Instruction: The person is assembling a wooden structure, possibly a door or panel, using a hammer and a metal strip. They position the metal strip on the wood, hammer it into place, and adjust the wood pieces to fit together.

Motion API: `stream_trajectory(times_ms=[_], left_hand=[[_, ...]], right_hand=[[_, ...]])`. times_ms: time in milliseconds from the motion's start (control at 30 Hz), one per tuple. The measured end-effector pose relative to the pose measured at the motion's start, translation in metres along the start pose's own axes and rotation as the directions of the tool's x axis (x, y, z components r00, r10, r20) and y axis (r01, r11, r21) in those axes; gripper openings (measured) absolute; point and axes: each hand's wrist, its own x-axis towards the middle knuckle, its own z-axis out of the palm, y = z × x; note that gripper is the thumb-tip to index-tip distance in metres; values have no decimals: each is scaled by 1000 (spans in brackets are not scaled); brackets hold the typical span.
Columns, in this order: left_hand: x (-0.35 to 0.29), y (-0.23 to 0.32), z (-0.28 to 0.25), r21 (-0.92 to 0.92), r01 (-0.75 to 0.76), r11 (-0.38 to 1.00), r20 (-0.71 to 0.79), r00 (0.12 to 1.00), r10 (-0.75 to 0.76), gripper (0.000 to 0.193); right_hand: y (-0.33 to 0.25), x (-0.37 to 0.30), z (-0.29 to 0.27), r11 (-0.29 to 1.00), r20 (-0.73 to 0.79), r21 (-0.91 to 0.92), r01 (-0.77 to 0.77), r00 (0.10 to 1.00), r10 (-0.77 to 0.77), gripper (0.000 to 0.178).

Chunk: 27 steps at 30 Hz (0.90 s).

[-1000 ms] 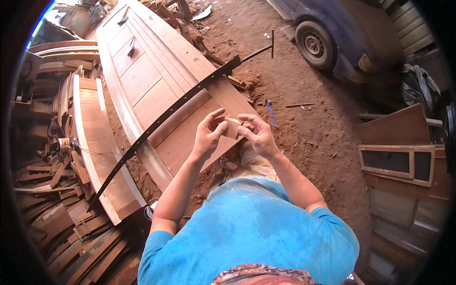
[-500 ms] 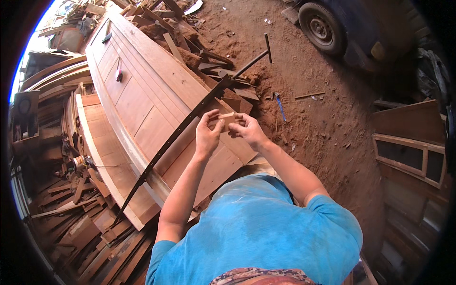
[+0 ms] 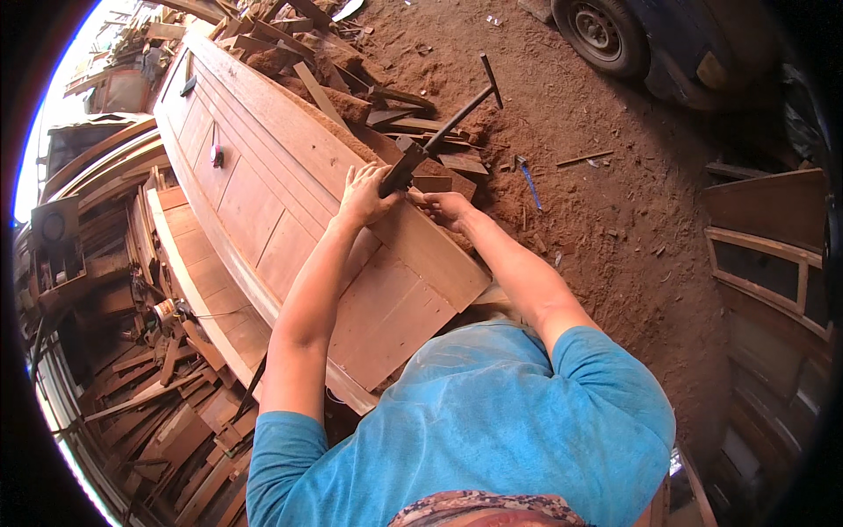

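A dark metal bar clamp point(image 3: 409, 163) with a T-shaped handle point(image 3: 490, 81) lies across a large panelled wooden door point(image 3: 263, 176). My left hand point(image 3: 364, 195) grips the clamp near its screw end, thumb against the dark metal and fingers stretched over the door's face. Much of the bar is hidden behind my left arm. At the door's right edge, just below the clamp head, my right hand point(image 3: 448, 209) has its fingers closed together. What they hold, if anything, is hidden; the small wood block seen earlier cannot be made out.
A pink-and-white round item point(image 3: 217, 156) and a small dark block point(image 3: 188, 86) rest on the door. Another panel point(image 3: 206, 281) lies at its left. Scrap wood point(image 3: 167, 430) is heaped alongside. A blue tool point(image 3: 530, 183) lies on the dirt; a vehicle wheel point(image 3: 600, 35) stands beyond.
My hands have separated from around the small wood block. The left moved onto the clamp, the right down to the door's edge. The clamp head has shifted slightly left and down.
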Motion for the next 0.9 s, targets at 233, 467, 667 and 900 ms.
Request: stream_trajectory(times_ms=[233,467,667,900], left_hand=[[4,1,8,-53,6,999,-15,1000,-6,49],[7,7,4,-89,89,992,15,996,-88,51],[8,7,4,-65,38,997,-67,997,-43,48],[6,14,-1,-71,60,996,-63,996,-64,50]], right_hand=[[12,41,9,991,-11,125,-53,998,55,26],[-3,33,28,988,11,145,-55,998,54,26],[2,43,24,970,42,235,-52,998,44,26],[-3,46,29,940,80,327,-99,994,77,23]])
